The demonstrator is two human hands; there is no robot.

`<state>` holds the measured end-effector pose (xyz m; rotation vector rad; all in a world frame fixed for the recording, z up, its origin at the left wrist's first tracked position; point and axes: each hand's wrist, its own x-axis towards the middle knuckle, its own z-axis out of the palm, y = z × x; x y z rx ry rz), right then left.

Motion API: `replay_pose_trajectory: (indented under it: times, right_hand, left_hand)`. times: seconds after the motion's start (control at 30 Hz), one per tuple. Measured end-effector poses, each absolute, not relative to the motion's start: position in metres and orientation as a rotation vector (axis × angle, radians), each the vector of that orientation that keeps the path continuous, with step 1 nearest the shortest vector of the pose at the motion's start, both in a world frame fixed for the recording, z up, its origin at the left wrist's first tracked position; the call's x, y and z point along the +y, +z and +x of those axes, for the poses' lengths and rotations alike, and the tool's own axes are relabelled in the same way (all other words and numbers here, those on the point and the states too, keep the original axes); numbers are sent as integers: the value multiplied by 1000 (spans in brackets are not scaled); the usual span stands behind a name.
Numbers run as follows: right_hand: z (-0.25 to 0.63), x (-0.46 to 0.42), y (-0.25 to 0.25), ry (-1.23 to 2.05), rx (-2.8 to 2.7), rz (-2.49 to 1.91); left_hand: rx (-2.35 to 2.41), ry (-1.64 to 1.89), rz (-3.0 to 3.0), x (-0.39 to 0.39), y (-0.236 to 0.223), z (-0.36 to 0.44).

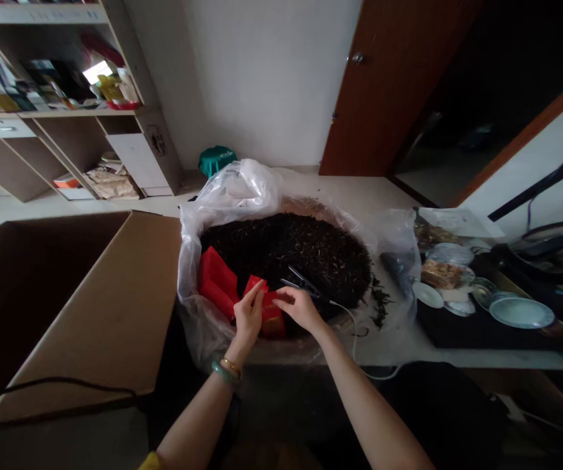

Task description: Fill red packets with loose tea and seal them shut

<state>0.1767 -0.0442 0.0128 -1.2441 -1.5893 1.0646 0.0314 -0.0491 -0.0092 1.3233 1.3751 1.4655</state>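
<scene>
My left hand (pixel 249 316), with a green bangle and a gold one on its wrist, pinches the left side of a small red packet (pixel 272 321). From the other side, the fingers of my right hand (pixel 302 308) are closed on the same packet near its top. Under and behind it is a heap of dark dried leaves (pixel 305 245), looking like loose tea, inside a large clear plastic bag (pixel 191 261). More red packets (pixel 217 285) lie at the heap's left edge. Just beyond my right hand rests a dark tong-like tool (pixel 304 281) with a white cord.
An open cardboard box (pixel 149 281) stands at the left. To the right, a dark tray (pixel 438 333) bears a white bowl (pixel 521 310), small dishes and bags. Shelves (pixel 159 150), a green covered object (pixel 216 160) and a brown door (pixel 384 78) are behind.
</scene>
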Motion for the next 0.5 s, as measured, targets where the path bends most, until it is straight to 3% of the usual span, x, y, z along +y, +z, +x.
replay_pose_trajectory:
  times: [0.27,0.4,0.5]
  right_hand:
    - [157,-32,-12,1234,-1310,-1225]
    - [148,-32,-21,1067,-1361,-1239]
    - [146,-35,-26,960,-1356,-1275]
  left_hand:
    - [1736,1513,1691,-40,12,-7]
    - [2098,1092,2111,-30,17,-54]
    - [2107,711,2320,-28,17,-74]
